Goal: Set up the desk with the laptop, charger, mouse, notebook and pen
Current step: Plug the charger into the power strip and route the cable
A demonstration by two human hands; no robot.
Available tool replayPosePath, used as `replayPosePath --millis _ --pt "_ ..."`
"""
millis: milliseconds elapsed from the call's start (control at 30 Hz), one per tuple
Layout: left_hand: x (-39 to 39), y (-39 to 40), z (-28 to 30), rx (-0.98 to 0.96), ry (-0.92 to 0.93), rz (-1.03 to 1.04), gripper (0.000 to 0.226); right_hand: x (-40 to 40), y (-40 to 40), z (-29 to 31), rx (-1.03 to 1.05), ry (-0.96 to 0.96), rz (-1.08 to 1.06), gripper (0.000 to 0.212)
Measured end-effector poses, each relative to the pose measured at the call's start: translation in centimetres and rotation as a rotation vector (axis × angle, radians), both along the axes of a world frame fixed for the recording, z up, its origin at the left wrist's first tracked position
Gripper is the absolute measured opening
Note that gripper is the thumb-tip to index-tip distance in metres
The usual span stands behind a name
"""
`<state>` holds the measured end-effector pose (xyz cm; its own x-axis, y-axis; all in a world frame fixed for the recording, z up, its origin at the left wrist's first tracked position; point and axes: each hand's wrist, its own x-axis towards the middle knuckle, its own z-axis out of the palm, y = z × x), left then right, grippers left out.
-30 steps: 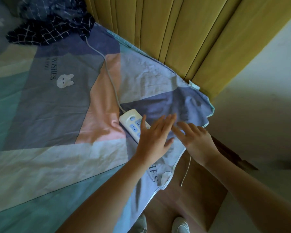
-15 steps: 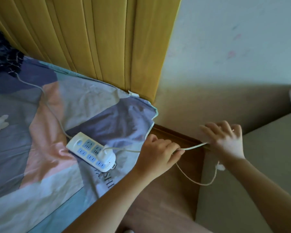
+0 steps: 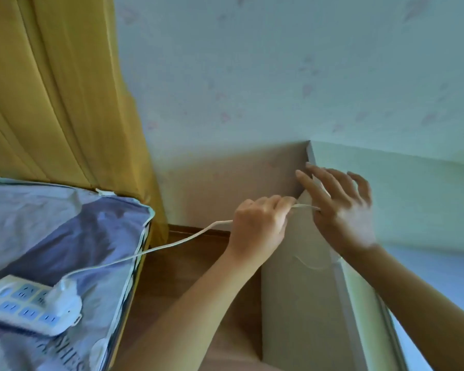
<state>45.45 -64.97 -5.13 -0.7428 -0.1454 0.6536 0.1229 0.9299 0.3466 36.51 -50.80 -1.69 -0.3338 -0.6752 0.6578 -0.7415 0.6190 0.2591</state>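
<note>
Both hands have risen toward the pale bench [image 3: 402, 199] edge by the wall. Left hand [image 3: 257, 226], fingers curled, pinches the white charger cable [image 3: 172, 243]; right hand [image 3: 340, 207] spreads its fingers wide at the cable's far end. From there the cable runs back to a plug in the power strip [image 3: 24, 306] on the bed [image 3: 65, 223] beside a yellow curtain [image 3: 65, 89]. Bedsheet lettering is too cropped to read.

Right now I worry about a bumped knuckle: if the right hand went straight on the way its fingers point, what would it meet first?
Probably the desk's corner edge: the right hand points its fingers up-left, fingertips about touching it. The wall lies beyond, though depth is unclear.
</note>
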Motion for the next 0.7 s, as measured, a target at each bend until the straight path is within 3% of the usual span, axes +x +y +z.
replayPosePath --millis 200,333,467,533,700 --pt "-4.4 4.5 3.4 -0.071 0.081 -0.060 0.012 -3.2 6.3 2.4 -0.088 -0.014 -0.063 0.049" --pt "-6.0 8.6 2.7 -0.088 0.053 -0.148 0.024 -3.8 8.8 2.2 -0.063 -0.041 -0.034 0.045" --pt "-6.8 11.2 2.1 -0.059 0.122 -0.172 0.018 -4.3 10.7 1.5 -0.101 -0.072 -0.038 0.041" --pt "-6.6 11.5 2.3 0.073 0.192 -0.180 0.020 -4.8 11.5 1.4 -0.175 -0.109 -0.084 0.039" --pt "-7.0 10.6 3.4 0.627 0.219 -0.174 0.037 -5.6 13.0 2.2 -0.455 -0.367 -0.191 0.027"
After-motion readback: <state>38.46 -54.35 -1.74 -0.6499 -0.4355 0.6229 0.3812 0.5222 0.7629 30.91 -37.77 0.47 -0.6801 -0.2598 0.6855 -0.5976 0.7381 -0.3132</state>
